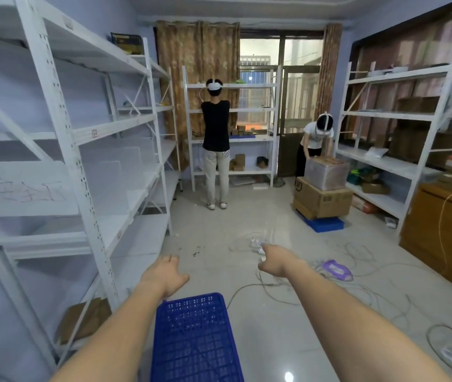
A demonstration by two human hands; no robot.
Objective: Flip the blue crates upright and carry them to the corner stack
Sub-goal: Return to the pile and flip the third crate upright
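Note:
A blue perforated plastic crate (196, 340) lies on the tiled floor just below me, its slotted flat face up. My left hand (168, 274) is stretched out past the crate's far left corner, fingers apart, holding nothing. Out over the floor to the right of the crate, my right hand (276, 260) also has spread fingers and holds nothing. Neither hand touches the crate. A second blue crate (325, 224) sits on the floor at the far right under stacked cardboard boxes (322, 199).
White metal shelving (87, 166) runs along the left wall, more shelving (385, 161) along the right. Loose cables (274, 288) and a purple item (338, 268) lie on the floor. One person (216, 150) stands at the back shelf, another (316, 142) bends over the boxes. A wooden cabinet (445, 235) stands right.

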